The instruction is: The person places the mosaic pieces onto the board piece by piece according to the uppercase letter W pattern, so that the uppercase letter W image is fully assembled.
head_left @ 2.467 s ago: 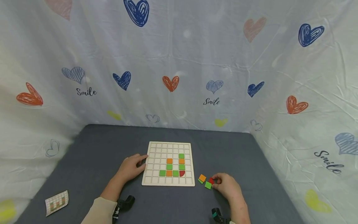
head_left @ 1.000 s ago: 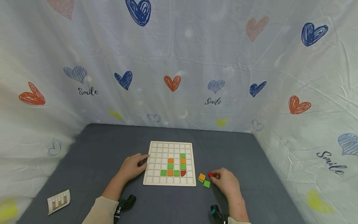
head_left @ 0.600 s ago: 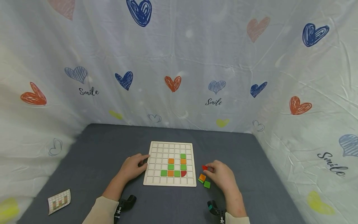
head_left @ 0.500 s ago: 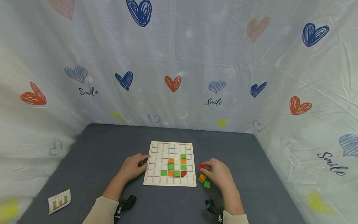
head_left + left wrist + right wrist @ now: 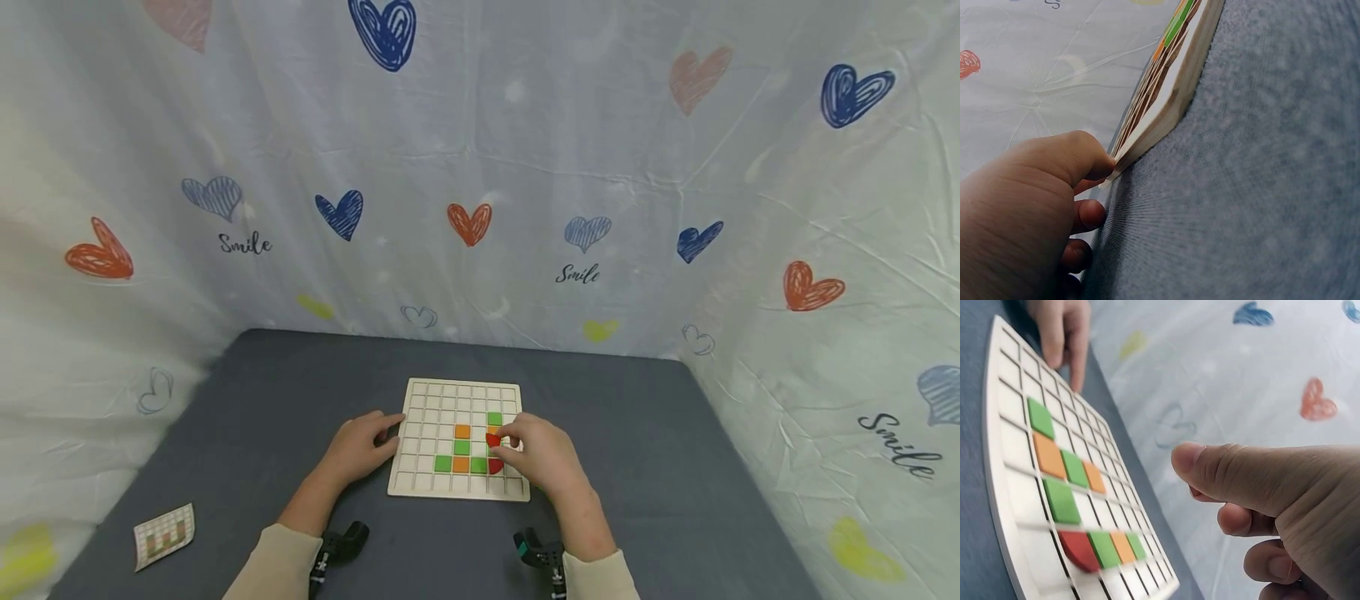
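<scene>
Shifted R hand [image 5: 542,452] w/ red piece [image 5: 492,439] inward from off the board's 3 o'clock edge to over the board [image 5: 427,483], approx. 3 o'clock of its centre. Judged this mid-carry, table to board, prob. not yet set in a cell; couldn't tell which cell lay beneath, nor any contact. Nearest, at 8 o'clock on table [image 5: 420,550], left patterned card [image 5: 164,534] alone. Kept L hand [image 5: 362,448] at board's 9 o'clock edge, w/ thumb + index tips on it, spread apart, not pinching. Pinched red piece betw. R thumb + index; w/ same hand hid the loose tiles' earlier spot, approx. 4 o'clock off board. Saw red rounded tile [image 5: 496,467] unmoved at board's 4 o'clock, then green tile [image 5: 494,417] at 2 o'clock, likewise. Farthest, at 12 o'clock, saw heart-print curtain [image 5: 465,275].
</scene>
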Demonstrator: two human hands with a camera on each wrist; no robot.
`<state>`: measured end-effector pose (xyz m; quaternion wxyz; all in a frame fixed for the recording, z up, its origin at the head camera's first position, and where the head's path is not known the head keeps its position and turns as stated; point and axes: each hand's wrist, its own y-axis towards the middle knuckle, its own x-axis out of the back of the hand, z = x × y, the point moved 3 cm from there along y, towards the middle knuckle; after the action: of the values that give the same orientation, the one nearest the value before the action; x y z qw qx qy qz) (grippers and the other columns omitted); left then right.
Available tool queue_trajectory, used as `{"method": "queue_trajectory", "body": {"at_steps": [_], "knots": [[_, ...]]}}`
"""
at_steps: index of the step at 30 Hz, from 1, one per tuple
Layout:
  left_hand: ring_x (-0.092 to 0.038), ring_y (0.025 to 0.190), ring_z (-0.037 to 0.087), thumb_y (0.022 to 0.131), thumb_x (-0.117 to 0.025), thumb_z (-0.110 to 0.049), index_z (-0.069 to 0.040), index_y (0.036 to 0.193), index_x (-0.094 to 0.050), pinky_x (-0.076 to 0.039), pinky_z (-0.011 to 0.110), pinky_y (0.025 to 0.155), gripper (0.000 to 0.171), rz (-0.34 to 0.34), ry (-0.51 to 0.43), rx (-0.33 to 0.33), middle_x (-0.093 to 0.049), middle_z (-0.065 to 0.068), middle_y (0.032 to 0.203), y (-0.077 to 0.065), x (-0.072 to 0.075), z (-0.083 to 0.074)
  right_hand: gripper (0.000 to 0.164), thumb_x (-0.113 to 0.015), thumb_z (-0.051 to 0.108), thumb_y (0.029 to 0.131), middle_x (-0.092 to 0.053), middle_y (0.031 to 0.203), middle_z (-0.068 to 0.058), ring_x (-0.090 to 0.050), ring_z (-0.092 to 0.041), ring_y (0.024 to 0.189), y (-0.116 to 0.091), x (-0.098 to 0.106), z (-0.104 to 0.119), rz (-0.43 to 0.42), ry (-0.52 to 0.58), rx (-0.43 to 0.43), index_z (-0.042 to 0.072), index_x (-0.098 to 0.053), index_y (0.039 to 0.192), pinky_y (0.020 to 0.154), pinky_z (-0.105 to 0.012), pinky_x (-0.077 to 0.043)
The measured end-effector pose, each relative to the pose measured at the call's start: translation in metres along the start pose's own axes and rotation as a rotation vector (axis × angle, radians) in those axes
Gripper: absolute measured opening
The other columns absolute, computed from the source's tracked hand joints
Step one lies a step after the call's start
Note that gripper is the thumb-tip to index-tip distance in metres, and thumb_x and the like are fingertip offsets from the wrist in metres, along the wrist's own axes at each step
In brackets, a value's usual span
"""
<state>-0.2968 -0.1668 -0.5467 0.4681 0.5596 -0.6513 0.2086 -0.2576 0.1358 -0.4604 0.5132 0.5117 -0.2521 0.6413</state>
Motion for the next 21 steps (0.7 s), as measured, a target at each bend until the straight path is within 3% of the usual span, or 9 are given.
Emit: {"method": "queue_trajectory", "body": {"at_steps": [11,18,21], "knots": [[-0.031,0.058,0.009,0.096,-0.071,-0.020,-0.011,0.133,-0.071,-0.029,0.034,0.065,0.039,-0.025,0.018,-0.024,-0.040,-0.010,0.074,0.000,0.001,0.000,0.021,-0.080,0.038,0.091,-0.052,0.078,0.012,-0.043,-0.004,0.061,0.023,-0.020,0.041,0.049,-0.025,0.147,0.020,-0.082,0.101,0.055,-0.023,-0.038],[-0.032,0.058,0.009,0.096,-0.072,-0.019,-0.012,0.134,-0.071,-0.030,0.034,0.065,0.039,-0.014,0.016,-0.022,-0.041,-0.008,0.075,0.001,-0.001,0.001,0.020,-0.080,0.037,0.090,-0.066,0.088,0.008,-0.050,-0.001,0.064,0.034,-0.046,0.059,0.106,-0.034,0.176,0.021,-0.084,0.102,0.057,-0.021,-0.042],[-0.031,0.058,0.008,0.096,-0.072,-0.020,-0.012,0.133,-0.071,-0.030,0.034,0.065,0.038,-0.023,0.018,-0.034,-0.041,-0.009,0.075,0.001,-0.001,0.002,0.017,-0.081,0.037,0.090,-0.065,0.082,0.010,-0.048,-0.001,0.062,0.037,-0.059,0.063,0.130,-0.055,0.184,0.022,-0.085,0.098,0.054,-0.021,-0.040]]}}
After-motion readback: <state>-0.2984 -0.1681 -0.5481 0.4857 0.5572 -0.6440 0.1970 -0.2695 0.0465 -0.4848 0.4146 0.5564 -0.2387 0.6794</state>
